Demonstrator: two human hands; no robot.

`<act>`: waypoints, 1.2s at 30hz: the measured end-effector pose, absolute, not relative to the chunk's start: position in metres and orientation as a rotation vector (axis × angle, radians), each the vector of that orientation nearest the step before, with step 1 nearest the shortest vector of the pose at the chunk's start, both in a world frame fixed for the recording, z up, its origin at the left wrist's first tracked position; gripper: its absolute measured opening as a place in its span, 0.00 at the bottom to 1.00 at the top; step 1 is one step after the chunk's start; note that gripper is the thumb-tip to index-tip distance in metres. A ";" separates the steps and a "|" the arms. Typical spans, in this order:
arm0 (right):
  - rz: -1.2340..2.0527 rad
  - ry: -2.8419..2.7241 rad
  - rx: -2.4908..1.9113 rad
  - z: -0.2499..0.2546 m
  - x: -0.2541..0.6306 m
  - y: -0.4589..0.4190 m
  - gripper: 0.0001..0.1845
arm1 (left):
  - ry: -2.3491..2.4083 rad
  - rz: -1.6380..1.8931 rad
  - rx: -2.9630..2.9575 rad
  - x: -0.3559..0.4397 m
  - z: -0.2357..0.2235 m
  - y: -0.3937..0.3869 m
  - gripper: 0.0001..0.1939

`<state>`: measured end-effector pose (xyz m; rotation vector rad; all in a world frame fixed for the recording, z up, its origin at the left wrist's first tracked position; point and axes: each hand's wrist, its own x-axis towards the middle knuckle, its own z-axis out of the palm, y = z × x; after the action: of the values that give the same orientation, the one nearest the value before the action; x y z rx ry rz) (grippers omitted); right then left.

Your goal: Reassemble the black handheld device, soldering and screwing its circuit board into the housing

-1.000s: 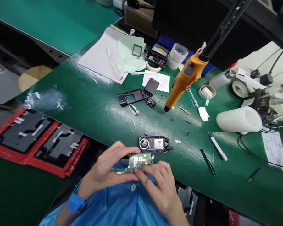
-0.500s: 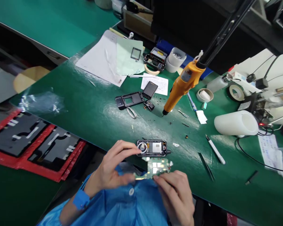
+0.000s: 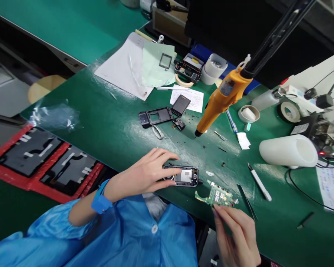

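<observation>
Circuit board [image 3: 220, 195] – in grip of right hand [image 3: 237, 230], left hand [image 3: 149, 172] unclenched over handset [image 3: 187, 176].

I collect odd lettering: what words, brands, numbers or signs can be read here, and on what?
No text is legible.
Middle white sheet: writing, too small.
Far-right sheet: writing, blurred.
Orange tool: label, too blurred.
Black box: label, too blurred.
Circuit board: any markings too small.
</observation>
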<state>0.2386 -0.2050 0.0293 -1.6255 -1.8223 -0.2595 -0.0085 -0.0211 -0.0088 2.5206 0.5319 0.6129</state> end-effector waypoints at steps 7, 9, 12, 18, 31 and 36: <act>-0.080 -1.847 -1.624 0.020 0.234 -0.202 0.17 | 0.416 0.533 2.598 -0.001 -0.005 -0.013 0.09; -0.016 -1.911 -1.618 0.020 0.235 -0.201 0.16 | 0.429 0.526 2.585 -0.002 -0.005 -0.012 0.08; 0.038 -2.017 -1.596 0.022 0.235 -0.197 0.14 | 0.450 0.509 2.578 -0.004 -0.007 -0.012 0.09; -0.002 -2.081 -1.574 0.023 0.230 -0.185 0.13 | 0.480 0.499 2.545 -0.007 -0.012 -0.014 0.10; -0.003 -2.120 -1.558 0.026 0.223 -0.176 0.11 | 0.460 0.448 2.710 -0.004 -0.003 -0.019 0.11; -0.010 -2.112 -1.556 0.025 0.222 -0.175 0.11 | 0.460 0.548 2.687 -0.005 -0.003 -0.018 0.07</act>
<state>0.2219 -0.1752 0.0255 -1.5556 -2.1121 -0.0099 -0.0054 -0.0184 -0.0028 2.6874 0.4601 0.5484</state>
